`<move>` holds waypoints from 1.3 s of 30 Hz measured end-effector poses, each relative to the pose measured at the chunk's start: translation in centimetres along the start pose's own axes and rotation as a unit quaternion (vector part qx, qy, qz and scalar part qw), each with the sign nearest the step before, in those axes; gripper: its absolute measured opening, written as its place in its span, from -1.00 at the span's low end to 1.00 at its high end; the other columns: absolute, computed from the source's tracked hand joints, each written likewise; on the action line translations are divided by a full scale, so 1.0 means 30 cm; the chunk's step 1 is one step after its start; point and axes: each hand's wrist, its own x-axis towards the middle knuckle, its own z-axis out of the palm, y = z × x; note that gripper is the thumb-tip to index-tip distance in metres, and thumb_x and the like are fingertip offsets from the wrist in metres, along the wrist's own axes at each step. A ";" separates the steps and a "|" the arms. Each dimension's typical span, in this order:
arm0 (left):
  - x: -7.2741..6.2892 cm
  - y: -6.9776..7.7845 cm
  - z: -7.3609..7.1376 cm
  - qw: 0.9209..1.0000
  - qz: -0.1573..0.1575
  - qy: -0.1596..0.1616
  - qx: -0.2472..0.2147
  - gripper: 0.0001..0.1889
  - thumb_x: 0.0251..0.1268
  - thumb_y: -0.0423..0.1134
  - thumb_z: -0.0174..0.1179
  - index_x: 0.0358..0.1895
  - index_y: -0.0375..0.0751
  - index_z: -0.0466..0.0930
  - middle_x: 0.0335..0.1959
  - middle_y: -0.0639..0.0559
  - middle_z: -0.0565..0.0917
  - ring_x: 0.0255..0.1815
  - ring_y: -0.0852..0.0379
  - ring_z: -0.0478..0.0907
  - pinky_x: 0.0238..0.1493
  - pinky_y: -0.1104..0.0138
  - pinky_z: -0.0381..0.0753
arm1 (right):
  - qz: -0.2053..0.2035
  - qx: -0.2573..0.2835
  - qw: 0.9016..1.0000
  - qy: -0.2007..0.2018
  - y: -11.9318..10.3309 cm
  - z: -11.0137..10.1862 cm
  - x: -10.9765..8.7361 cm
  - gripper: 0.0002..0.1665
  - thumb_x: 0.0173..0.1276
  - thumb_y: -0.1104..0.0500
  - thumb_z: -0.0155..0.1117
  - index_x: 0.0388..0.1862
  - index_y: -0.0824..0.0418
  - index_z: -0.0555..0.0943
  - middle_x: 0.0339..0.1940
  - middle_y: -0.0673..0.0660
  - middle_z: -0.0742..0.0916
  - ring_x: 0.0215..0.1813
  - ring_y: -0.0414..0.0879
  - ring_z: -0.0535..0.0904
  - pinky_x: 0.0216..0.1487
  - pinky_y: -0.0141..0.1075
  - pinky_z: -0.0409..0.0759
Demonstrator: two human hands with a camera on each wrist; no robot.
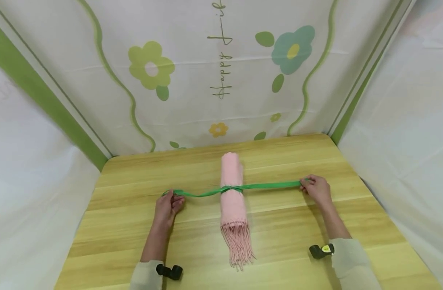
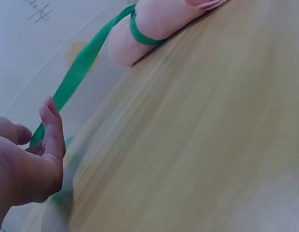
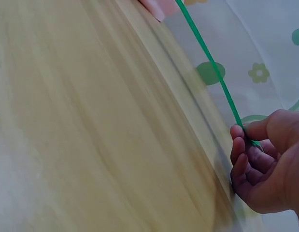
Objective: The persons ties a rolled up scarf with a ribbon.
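Observation:
A rolled pink scarf (image 1: 233, 207) lies lengthwise on the table, its fringe spread toward the near side. Around its middle runs a green ribbon (image 1: 272, 185), crossed or knotted on top, with one end drawn out to each side. My left hand (image 1: 167, 207) pinches the left end between thumb and fingers; in the left wrist view the ribbon looks slightly twisted. On the other side my right hand (image 1: 317, 189) pinches the right end, and that stretch runs straight and taut in the right wrist view. Both hands are well apart from the scarf.
The wooden table (image 1: 279, 225) has rounded far corners. Behind it hangs a white curtain (image 1: 192, 80) with printed flowers and lettering, and more white cloth closes in both sides. Black devices (image 1: 169, 272) are strapped at both wrists over pale sleeves.

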 end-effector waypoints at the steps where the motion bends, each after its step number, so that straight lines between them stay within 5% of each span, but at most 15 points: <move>1: -0.003 0.004 -0.005 1.000 -0.005 -0.004 0.012 -0.63 0.64 -0.09 -0.12 -0.01 -0.36 0.52 -0.47 0.07 0.71 -0.42 0.24 0.70 -0.30 0.48 0.67 | 0.000 -0.006 1.000 0.002 0.001 -0.003 -0.006 -0.60 0.53 0.05 0.16 0.04 0.38 0.62 -0.28 0.22 0.80 -0.34 -0.13 0.69 -0.33 -0.41 0.60; 5: -0.025 0.014 -0.023 0.991 -0.021 -0.031 0.130 -0.62 0.63 -0.16 -0.11 -0.02 -0.49 0.53 -0.50 0.07 0.70 -0.49 0.25 0.66 -0.40 0.50 0.64 | -0.010 -0.022 0.999 0.024 -0.002 -0.006 -0.035 -0.58 0.52 0.08 0.16 0.18 0.35 0.56 0.00 0.35 0.72 -0.05 0.09 0.67 -0.23 -0.36 0.57; 7: -0.042 0.015 -0.024 0.972 -0.021 -0.076 0.220 -0.61 0.62 -0.22 -0.11 -0.05 -0.57 0.55 -0.50 0.04 0.70 -0.52 0.26 0.64 -0.44 0.48 0.63 | -0.021 -0.024 0.999 0.035 -0.012 0.000 -0.045 -0.56 0.50 0.10 0.17 0.21 0.35 0.53 0.09 0.37 0.66 0.04 0.16 0.61 -0.21 -0.35 0.55; 9: -0.059 0.009 -0.013 0.946 -0.013 -0.138 0.293 -0.62 0.60 -0.27 -0.11 -0.07 -0.60 0.56 -0.48 -0.02 0.72 -0.52 0.25 0.64 -0.44 0.46 0.64 | -0.037 -0.021 0.998 0.041 -0.027 0.011 -0.048 -0.56 0.49 0.11 0.19 0.21 0.35 0.54 0.11 0.38 0.64 0.05 0.19 0.59 -0.20 -0.33 0.55; 12: -0.079 -0.013 0.026 0.911 0.002 -0.223 0.347 -0.64 0.59 -0.29 -0.09 -0.04 -0.61 0.58 -0.36 -0.12 0.75 -0.44 0.22 0.68 -0.35 0.41 0.69 | -0.064 -0.018 0.997 0.032 -0.056 0.039 -0.045 -0.58 0.48 0.11 0.20 0.18 0.34 0.56 0.09 0.36 0.64 0.03 0.18 0.59 -0.19 -0.31 0.55; 15: -0.093 -0.044 0.080 0.896 0.008 -0.263 0.358 -0.64 0.58 -0.27 -0.02 0.01 -0.58 0.59 -0.27 -0.21 0.75 -0.38 0.18 0.72 -0.27 0.38 0.72 | -0.093 -0.013 0.995 0.014 -0.086 0.082 -0.033 -0.61 0.47 0.11 0.22 0.13 0.34 0.58 0.06 0.34 0.66 0.02 0.18 0.60 -0.16 -0.31 0.56; 22: -0.126 -0.101 0.179 0.884 0.018 -0.293 0.365 -0.62 0.55 -0.29 0.03 0.18 -0.59 0.50 -0.16 -0.31 0.73 -0.26 0.05 0.76 -0.16 0.31 0.74 | -0.133 0.000 0.991 -0.019 -0.155 0.202 -0.024 -0.69 0.46 0.15 0.24 0.07 0.32 0.60 -0.04 0.28 0.72 0.01 0.15 0.64 -0.05 -0.17 0.64; 30: -0.155 -0.139 0.235 0.874 0.054 -0.254 0.410 -0.60 0.45 -0.21 0.19 0.12 -0.52 0.55 -0.29 -0.16 0.76 -0.36 0.19 0.68 -0.27 0.31 0.70 | -0.176 0.018 0.980 -0.096 -0.294 0.361 -0.025 -0.65 0.49 0.15 0.21 0.13 0.35 0.58 0.03 0.30 0.73 0.08 0.20 0.68 0.12 0.02 0.65; 39: -0.158 -0.166 0.272 0.875 0.056 -0.264 0.402 -0.61 0.38 -0.21 0.26 0.07 -0.50 0.57 -0.33 -0.17 0.77 -0.38 0.12 0.72 -0.34 0.30 0.68 | -0.145 -0.046 0.974 -0.167 -0.416 0.470 0.003 -0.36 0.48 -0.07 0.20 0.33 0.33 0.43 0.23 0.39 0.63 0.24 0.26 0.59 0.18 0.07 0.60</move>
